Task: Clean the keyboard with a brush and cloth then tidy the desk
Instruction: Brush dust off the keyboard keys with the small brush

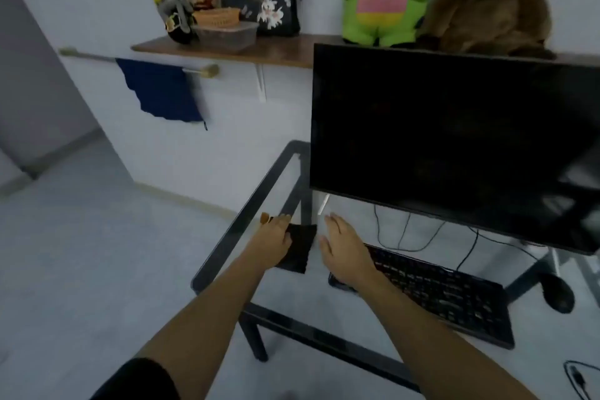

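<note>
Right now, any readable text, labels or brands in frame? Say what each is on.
None legible.
Keyboard key legends: too blurred to read.
Handbag gold emblem: too blurred to read.
Monitor: screen dark, no text visible.

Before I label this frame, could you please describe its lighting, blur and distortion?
Head view: dim, bluish light; wide-angle distortion skews the shelf and the monitor; motion blur softens the left hand, the right hand and the keyboard; reflections show at the monitor's right side.

On the desk [248,208], cloth [300,252] lies left of keyboard [438,294], monitor [454,140] behind.
</note>
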